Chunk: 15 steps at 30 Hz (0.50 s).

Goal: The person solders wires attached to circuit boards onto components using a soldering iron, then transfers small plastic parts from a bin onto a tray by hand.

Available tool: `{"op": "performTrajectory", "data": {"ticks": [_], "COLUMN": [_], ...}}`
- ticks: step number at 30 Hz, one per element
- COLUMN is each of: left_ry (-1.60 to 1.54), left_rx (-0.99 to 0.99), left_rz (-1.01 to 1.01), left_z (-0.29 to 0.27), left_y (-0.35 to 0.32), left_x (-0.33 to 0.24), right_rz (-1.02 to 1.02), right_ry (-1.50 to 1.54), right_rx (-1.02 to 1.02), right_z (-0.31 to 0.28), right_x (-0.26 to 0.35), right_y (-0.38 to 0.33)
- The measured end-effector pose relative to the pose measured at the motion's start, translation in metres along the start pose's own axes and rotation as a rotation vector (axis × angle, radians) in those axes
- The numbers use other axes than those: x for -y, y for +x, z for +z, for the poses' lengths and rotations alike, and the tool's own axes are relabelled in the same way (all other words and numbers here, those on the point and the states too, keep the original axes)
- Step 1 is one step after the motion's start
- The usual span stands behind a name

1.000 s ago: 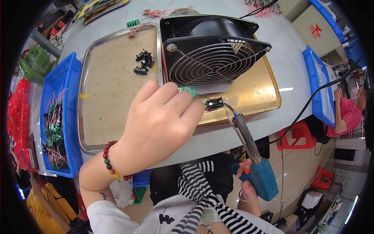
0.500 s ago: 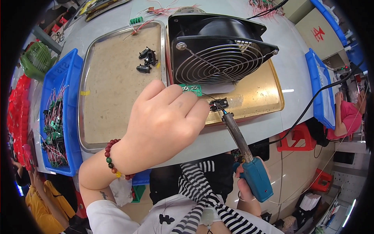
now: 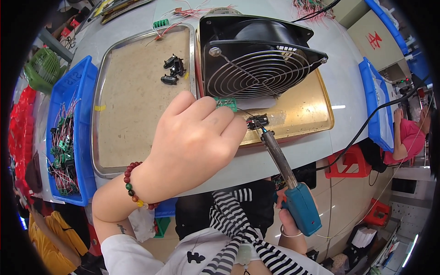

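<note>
The black component (image 3: pixel 263 119) lies on the gold tray (image 3: pixel 302 107), at the near side of the fan (image 3: pixel 261 78), and the soldering iron (image 3: pixel 293 189) appears to touch it. The right hand (image 3: pixel 289 224) grasps this iron. The left hand (image 3: pixel 197 133) is curled beside the green circuit board (image 3: pixel 228 103); its fingertips are hidden, so I cannot tell its grip. I judge one joint is under work, not yet finished; similar black parts (image 3: pixel 176 68) on the steel tray (image 3: pixel 128 123), left, seem to remain.

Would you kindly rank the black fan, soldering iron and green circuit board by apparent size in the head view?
1. Black fan
2. Soldering iron
3. Green circuit board, partly hidden by the left hand
</note>
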<state>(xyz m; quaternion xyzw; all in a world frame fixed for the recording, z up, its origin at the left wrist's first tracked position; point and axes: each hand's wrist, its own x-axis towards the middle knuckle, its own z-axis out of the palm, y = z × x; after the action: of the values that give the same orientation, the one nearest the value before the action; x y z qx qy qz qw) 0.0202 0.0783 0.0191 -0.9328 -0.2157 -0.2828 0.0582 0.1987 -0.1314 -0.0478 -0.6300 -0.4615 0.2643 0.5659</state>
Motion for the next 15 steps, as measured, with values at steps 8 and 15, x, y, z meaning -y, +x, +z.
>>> {"op": "performTrajectory", "data": {"ticks": [8, 15], "left_ry": [0.023, 0.021], "left_rx": [0.05, 0.076], "left_rz": [0.005, 0.005], "left_z": [0.0, -0.001], "left_y": [0.0, -0.001], "left_x": [0.002, 0.003], "right_rz": [-0.029, -0.068], "right_ry": [0.026, 0.049], "right_rx": [-0.056, -0.08], "right_z": [0.001, -0.008], "right_x": [0.0, -0.009], "right_y": [-0.004, -0.013]}}
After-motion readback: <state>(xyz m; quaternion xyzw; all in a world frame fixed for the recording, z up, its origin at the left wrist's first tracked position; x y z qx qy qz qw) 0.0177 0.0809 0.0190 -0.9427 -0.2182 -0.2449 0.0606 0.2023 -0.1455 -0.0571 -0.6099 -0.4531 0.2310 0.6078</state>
